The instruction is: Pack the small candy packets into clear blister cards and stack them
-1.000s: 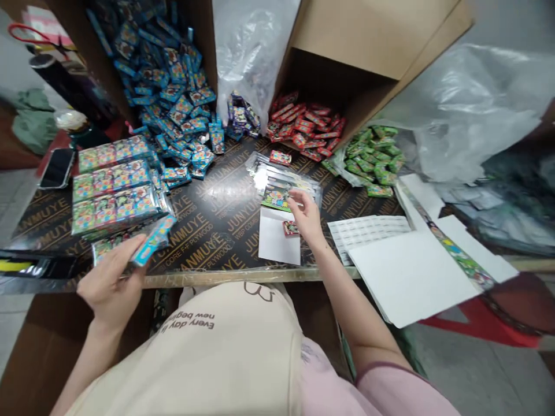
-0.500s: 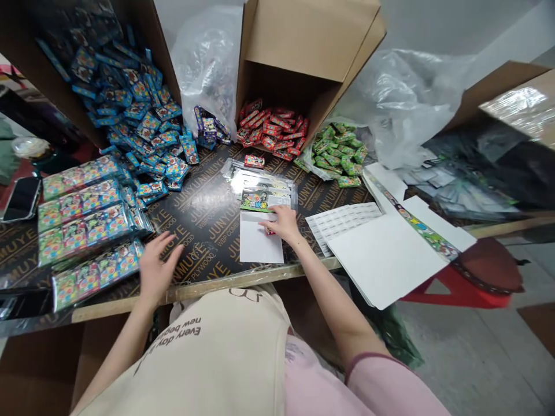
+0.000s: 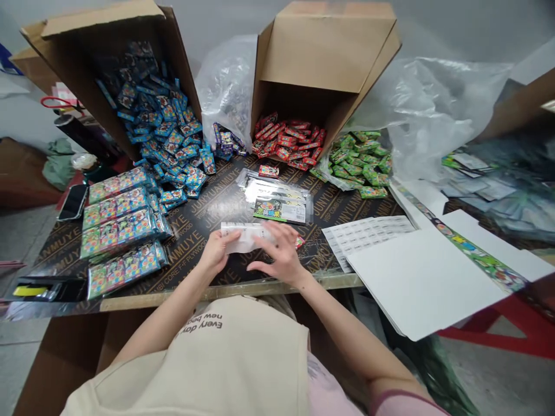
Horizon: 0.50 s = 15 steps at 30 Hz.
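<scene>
My left hand (image 3: 217,249) grips the left end of a clear plastic pouch (image 3: 247,237) with a white back, held just above the table near its front edge. My right hand (image 3: 280,254) rests on the pouch's right part, fingers spread over it. A small red packet (image 3: 300,241) peeks out by my right fingertips. Just beyond lies a stack of empty printed pouches (image 3: 277,199) with a green label on top.
Tipped cardboard boxes spill blue packets (image 3: 173,144) and red packets (image 3: 288,138); purple packets (image 3: 225,141) and green packets (image 3: 359,159) lie in plastic bags. Filled pouches (image 3: 121,231) are stacked at left beside a phone (image 3: 73,201). A label sheet (image 3: 364,234) and white sheets (image 3: 416,277) lie at right.
My left hand set a filled pouch on the left stack, then came across to the middle. Both hands now hold the white-backed pouch lifted off the table.
</scene>
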### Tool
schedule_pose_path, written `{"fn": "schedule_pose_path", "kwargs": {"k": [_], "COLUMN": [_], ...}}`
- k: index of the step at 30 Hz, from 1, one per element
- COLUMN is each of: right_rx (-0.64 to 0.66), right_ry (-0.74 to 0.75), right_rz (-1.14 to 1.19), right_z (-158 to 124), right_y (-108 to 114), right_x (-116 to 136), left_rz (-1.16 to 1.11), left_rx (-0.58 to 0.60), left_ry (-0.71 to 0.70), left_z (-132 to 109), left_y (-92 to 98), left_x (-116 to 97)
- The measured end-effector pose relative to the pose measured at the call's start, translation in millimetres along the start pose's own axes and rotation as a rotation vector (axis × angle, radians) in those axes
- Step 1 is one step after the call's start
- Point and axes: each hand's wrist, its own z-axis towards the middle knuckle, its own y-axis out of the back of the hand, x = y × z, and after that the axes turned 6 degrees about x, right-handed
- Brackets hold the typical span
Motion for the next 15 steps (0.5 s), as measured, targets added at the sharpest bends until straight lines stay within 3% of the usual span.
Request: {"fn": "schedule_pose_path", "kwargs": {"k": [2,4,8,12,15], "right_rx": [-0.130,-0.151,-0.071,-0.063,-0.013], "right_ry": [-0.245,-0.441,-0.553,-0.651,-0.710], "right_rz": [0.169,0.450,0.893,0.945,0.919], "right_z": [1.7,5.0,10.4,11.3,10.7], "right_y": [4.1,3.3,-5.5,-8.4,-7.6], "right_x": [-2.1,-6.3,-4.7,-0.1,-1.6], "left_rz": [0.050,0.102,0.231,0.416,0.608], "left_rx": [0.017,0.040,0.040,0.001,-0.025], "left_ry": [-0.083,-0.118,-0.197,-0.401,-0.439], "left_z": [-4.8,-9.3,-13.5,-14.6,-15.1], "left_y": [1.2,1.9,3.8,9.6,15.5], "left_x": [-8.0,-12.4,-10.6,-7.4,-8.3]}}
